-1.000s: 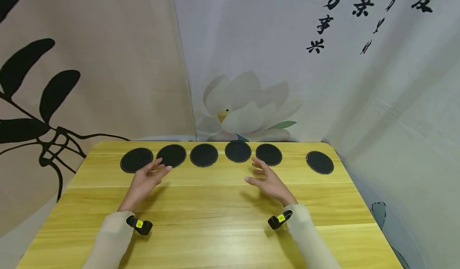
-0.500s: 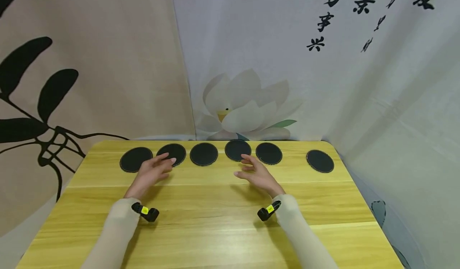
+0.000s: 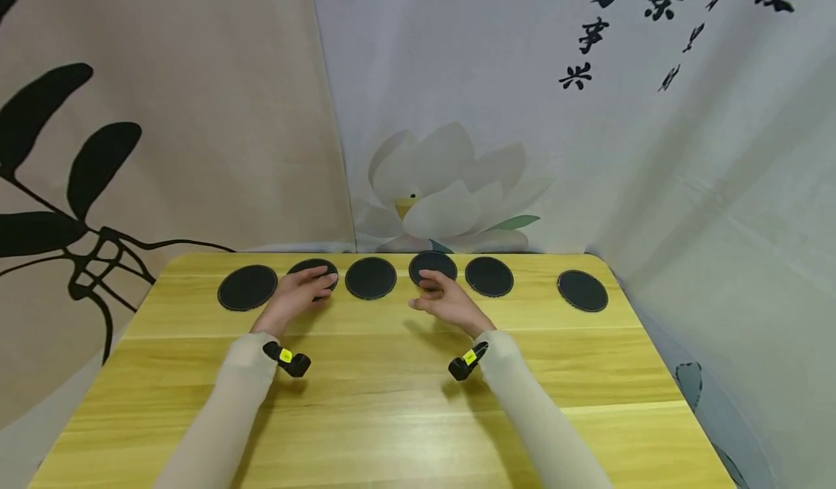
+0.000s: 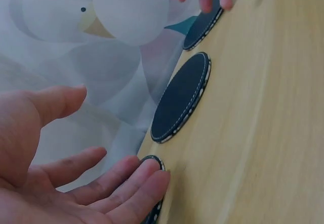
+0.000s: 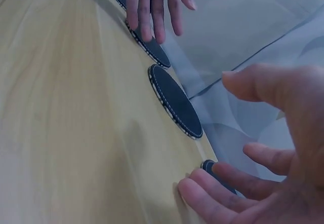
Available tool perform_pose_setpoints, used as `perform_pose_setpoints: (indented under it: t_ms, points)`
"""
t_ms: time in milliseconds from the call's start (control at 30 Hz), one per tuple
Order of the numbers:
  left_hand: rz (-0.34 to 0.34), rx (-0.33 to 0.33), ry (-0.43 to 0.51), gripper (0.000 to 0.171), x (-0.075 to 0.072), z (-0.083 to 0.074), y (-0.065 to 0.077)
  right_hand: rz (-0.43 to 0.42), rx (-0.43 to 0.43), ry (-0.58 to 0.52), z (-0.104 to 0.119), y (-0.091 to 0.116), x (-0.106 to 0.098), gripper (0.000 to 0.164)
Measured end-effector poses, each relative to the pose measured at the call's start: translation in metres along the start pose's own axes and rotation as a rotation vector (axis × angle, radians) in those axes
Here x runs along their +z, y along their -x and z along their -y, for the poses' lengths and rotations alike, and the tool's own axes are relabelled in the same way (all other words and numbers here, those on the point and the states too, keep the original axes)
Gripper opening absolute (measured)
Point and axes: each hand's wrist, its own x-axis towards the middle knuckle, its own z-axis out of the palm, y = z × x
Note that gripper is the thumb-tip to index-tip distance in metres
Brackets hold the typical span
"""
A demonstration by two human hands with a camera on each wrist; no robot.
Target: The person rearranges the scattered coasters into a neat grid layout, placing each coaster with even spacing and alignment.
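Note:
Several round black coasters with stitched rims lie in a row along the table's far edge. My left hand (image 3: 297, 299) hovers over the second coaster from the left (image 3: 307, 265) and partly covers it; its fingers are relaxed and hold nothing. The right hand (image 3: 447, 302), also with nothing in it, reaches over the lower part of the fourth coaster (image 3: 433, 261), fingers loosely bent. Between the hands lies the third coaster (image 3: 371, 278), in full view, and it shows in the left wrist view as a dark disc (image 4: 181, 97) with a pale-edged rim.
Other coasters lie at the far left (image 3: 247, 288), right of my right hand (image 3: 489, 276) and at the far right (image 3: 583, 291). The wooden table (image 3: 392, 416) ends at a printed curtain (image 3: 451, 184) with a lotus and black characters. Each wrist wears a small black camera.
Both hands have moved inward and forward over the table, the left to the right and the right to the left, so they are closer together. The coasters have stayed in place.

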Motion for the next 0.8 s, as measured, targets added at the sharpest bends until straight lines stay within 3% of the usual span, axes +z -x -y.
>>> perform_pose_setpoints:
  t_ms: [300, 567, 800]
  points:
    - [-0.005, 0.005, 0.027, 0.065, 0.008, -0.006, -0.015, 0.048, 0.051, -0.102, 0.011, -0.020, 0.006, 0.079]
    - [-0.010, -0.019, 0.029, 0.066, 0.010, -0.008, -0.030, 0.032, 0.071, -0.091, 0.014, -0.035, 0.010, 0.076]
    - [-0.034, -0.036, -0.040, 0.060, 0.013, -0.016, -0.035, 0.031, 0.090, -0.081, 0.023, -0.045, 0.016, 0.075]
